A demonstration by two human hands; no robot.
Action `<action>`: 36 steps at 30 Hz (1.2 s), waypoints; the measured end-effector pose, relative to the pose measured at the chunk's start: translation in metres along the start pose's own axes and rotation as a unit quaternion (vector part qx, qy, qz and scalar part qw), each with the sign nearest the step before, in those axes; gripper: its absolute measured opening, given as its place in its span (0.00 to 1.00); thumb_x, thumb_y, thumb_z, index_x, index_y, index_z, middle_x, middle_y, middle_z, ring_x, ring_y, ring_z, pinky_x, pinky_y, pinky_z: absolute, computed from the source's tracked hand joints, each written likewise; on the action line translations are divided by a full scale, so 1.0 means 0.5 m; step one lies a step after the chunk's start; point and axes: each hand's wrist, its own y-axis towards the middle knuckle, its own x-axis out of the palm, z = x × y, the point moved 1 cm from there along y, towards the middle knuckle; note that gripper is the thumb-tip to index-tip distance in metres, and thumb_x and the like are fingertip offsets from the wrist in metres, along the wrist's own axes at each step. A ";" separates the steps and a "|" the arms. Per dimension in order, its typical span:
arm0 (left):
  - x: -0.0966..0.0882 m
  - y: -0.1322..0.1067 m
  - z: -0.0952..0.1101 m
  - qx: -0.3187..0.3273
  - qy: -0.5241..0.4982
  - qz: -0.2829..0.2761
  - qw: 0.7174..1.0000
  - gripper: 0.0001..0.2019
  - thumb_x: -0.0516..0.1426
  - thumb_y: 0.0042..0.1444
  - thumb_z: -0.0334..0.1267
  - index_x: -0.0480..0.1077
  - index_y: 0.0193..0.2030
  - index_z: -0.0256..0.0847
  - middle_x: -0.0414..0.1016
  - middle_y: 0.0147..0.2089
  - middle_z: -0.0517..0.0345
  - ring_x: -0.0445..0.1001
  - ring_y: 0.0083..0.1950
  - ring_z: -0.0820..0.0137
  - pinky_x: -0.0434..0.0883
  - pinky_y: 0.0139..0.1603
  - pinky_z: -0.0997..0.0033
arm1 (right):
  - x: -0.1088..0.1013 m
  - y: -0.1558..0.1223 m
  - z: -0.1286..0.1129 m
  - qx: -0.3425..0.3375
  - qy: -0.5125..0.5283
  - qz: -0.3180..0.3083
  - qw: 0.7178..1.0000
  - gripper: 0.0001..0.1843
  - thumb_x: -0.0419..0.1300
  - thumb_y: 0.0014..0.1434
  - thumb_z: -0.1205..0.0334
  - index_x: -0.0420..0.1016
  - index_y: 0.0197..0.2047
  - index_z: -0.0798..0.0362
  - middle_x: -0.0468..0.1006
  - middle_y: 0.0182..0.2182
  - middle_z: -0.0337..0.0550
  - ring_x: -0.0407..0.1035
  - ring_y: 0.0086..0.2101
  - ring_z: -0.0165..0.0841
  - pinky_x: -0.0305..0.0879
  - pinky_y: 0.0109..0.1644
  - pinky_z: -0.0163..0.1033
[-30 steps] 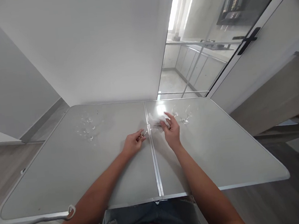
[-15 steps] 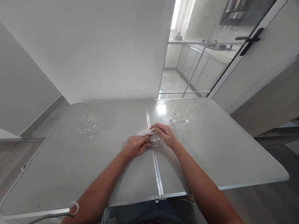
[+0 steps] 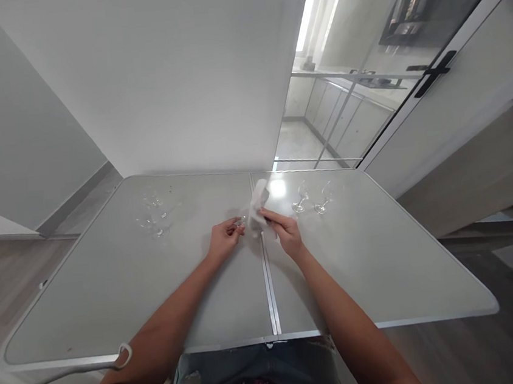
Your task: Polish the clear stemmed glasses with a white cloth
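Observation:
My left hand (image 3: 225, 239) is closed on a clear wine glass (image 3: 241, 222), seemingly by its stem or foot, over the middle of the table. A white cloth (image 3: 258, 209) hides much of that glass. Pinched between the fingers of my right hand (image 3: 285, 230) is the cloth, which stands up and looks slightly blurred against the glass. Two more stemmed glasses (image 3: 300, 199) stand upright just beyond my right hand. Farther to the left, a group of clear glasses (image 3: 155, 218) is hard to make out against the pale surface.
The grey folding table (image 3: 111, 293) has a metal seam (image 3: 271, 300) down its centre and a metal rim. A white wall (image 3: 172, 91) rises behind it, with a glass-paned door (image 3: 343, 103) to the right. A pale hooked bar (image 3: 73, 371) crosses near the front left edge.
My hands have moved slightly apart. The glass's bowl, earlier turned toward me below the cloth, is now mostly covered. The cloth has been raised and turned upright by my right hand.

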 end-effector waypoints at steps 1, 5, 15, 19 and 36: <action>0.002 -0.002 0.002 0.017 0.024 -0.014 0.999 0.22 0.58 0.61 0.47 0.75 0.54 0.32 0.79 0.29 0.55 0.69 0.23 0.73 0.68 0.28 0.74 | 0.002 0.000 -0.004 -0.041 -0.044 -0.039 0.997 0.19 0.54 0.67 0.59 0.79 0.57 0.46 0.78 0.58 0.46 0.68 0.62 0.45 0.58 0.69 0.58; 0.008 -0.016 0.013 0.130 0.216 -0.056 0.966 0.11 0.57 0.61 0.40 0.78 0.46 0.39 0.80 0.30 0.55 0.74 0.29 0.70 0.67 0.33 0.73 | 0.012 0.004 -0.012 -0.135 -0.195 -0.129 0.963 0.20 0.50 0.69 0.65 0.77 0.58 0.43 0.80 0.54 0.44 0.69 0.60 0.40 0.49 0.73 0.61; 0.006 -0.035 0.006 0.256 0.332 -0.090 0.904 0.16 0.55 0.64 0.43 0.76 0.54 0.39 0.79 0.33 0.49 0.76 0.31 0.66 0.67 0.33 0.71 | -0.004 0.012 -0.028 0.033 -0.122 -0.090 0.988 0.18 0.55 0.67 0.56 0.75 0.57 0.47 0.80 0.47 0.46 0.73 0.47 0.41 0.67 0.55 0.47; 0.012 -0.037 -0.002 0.268 0.312 -0.073 0.908 0.18 0.55 0.64 0.43 0.75 0.56 0.40 0.81 0.33 0.50 0.76 0.31 0.67 0.69 0.35 0.71 | -0.011 0.015 -0.027 0.129 -0.050 -0.086 0.987 0.14 0.55 0.67 0.52 0.79 0.43 0.49 0.80 0.39 0.39 0.71 0.40 0.35 0.66 0.46 0.39; 0.006 -0.028 0.006 0.251 0.296 -0.064 0.919 0.07 0.57 0.59 0.33 0.75 0.43 0.41 0.77 0.28 0.60 0.72 0.26 0.72 0.64 0.28 0.74 | -0.005 0.010 -0.036 -0.040 -0.106 -0.147 0.983 0.18 0.66 0.59 0.52 0.79 0.51 0.46 0.75 0.51 0.48 0.71 0.50 0.42 0.66 0.58 0.48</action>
